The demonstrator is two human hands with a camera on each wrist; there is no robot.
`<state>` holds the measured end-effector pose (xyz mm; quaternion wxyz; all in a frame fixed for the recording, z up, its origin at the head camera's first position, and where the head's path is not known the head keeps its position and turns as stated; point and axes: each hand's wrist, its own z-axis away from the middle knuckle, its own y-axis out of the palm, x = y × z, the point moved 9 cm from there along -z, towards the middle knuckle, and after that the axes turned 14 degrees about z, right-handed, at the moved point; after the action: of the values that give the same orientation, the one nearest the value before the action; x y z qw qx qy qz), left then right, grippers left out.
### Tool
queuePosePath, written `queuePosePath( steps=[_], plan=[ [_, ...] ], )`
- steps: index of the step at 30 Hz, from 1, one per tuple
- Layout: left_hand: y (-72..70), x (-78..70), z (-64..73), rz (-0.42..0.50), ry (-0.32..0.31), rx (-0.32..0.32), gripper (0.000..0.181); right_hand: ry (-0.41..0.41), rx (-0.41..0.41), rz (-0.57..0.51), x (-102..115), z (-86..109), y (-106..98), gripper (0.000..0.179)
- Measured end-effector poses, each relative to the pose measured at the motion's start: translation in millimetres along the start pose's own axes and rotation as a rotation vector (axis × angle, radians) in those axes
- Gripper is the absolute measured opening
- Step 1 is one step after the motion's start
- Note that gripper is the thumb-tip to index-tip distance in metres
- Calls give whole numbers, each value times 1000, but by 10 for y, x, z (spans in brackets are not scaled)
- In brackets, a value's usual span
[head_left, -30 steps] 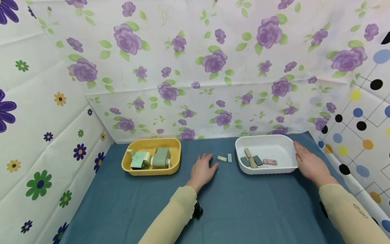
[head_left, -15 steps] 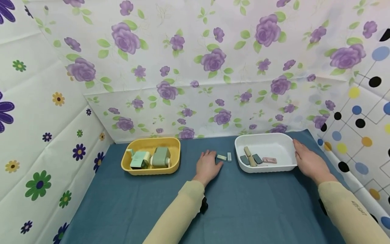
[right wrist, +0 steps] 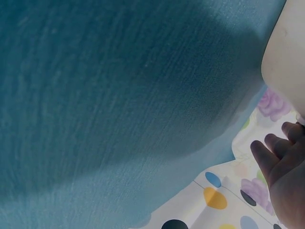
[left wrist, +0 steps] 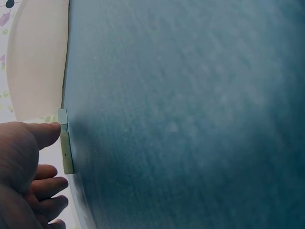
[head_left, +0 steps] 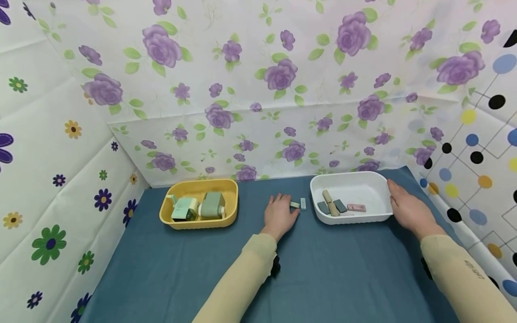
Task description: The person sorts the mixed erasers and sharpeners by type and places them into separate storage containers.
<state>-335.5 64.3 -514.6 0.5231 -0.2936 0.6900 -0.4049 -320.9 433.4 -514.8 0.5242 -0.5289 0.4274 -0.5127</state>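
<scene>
My left hand (head_left: 279, 217) is low over the blue cloth, beside two small eraser-like blocks. The nearer, pale green block (head_left: 295, 205) lies by its fingers, partly covered in the head view; the light blue block (head_left: 303, 204) is just to the right. In the left wrist view the thumb is close to both blocks and the other fingers are loosely bent; contact is unclear. With straight fingers my right hand (head_left: 412, 211) rests against the right end of a white tray (head_left: 375, 190). Inside lie a beige tied roll (head_left: 330, 202), grey blocks (head_left: 340, 206) and a pink block (head_left: 356, 207).
A yellow basket (head_left: 166, 212) at the left holds a mint-green box-shaped thing (head_left: 186, 207) and a grey-green one (head_left: 212, 205) with a knob. Behind the blue cloth (head_left: 331, 269) rises a flowered wall sheet; a dotted sheet stands at the right.
My left hand has moved right and slightly forward, up to the pale green block, which it now partly covers. The right hand stays at the tray's end. The head view has shifted slightly.
</scene>
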Motion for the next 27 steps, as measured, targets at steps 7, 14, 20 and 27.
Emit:
queuePosePath(
  steps=[7,14,20,27],
  plan=[
    [1,-7,-37,-19,-7,1,53,-1,-2,-1,-4,-9,-40,64],
    [-8,-28,-82,-23,3,0,51,5,-9,-5,-41,6,-52,63],
    [-6,-18,-76,-8,0,-9,48,4,-1,-7,-30,13,-31,63],
    [22,-13,-71,-14,-15,1,40,5,20,-1,7,6,-21,64]
  ],
)
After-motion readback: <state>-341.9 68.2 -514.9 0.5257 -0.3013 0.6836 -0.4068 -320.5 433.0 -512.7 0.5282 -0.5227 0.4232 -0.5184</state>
